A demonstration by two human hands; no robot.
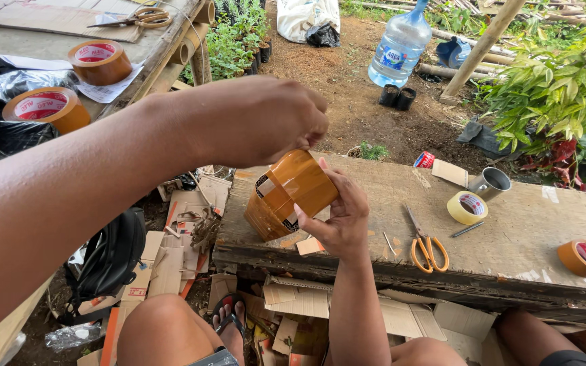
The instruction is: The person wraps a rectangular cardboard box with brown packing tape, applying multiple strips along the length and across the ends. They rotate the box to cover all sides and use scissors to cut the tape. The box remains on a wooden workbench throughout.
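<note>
My right hand (344, 220) grips a small object wrapped all over in brown packing tape (293, 193) from below, holding it tilted above the near edge of a weathered wooden bench (510, 237). My left hand (266, 118) reaches in from the upper left and pinches the top of the wrapped object with closed fingers. The object's near end shows a bit of black and white under the tape.
On the bench lie orange-handled scissors (427, 247), a pale tape roll (468, 207), a brown tape roll (583, 257), a metal cup (491, 183) and a pen (468, 230). Two brown tape rolls (100, 61) and scissors (140, 18) sit on a table at left. Cardboard scraps (184, 251) and a black bag (106, 261) litter the ground.
</note>
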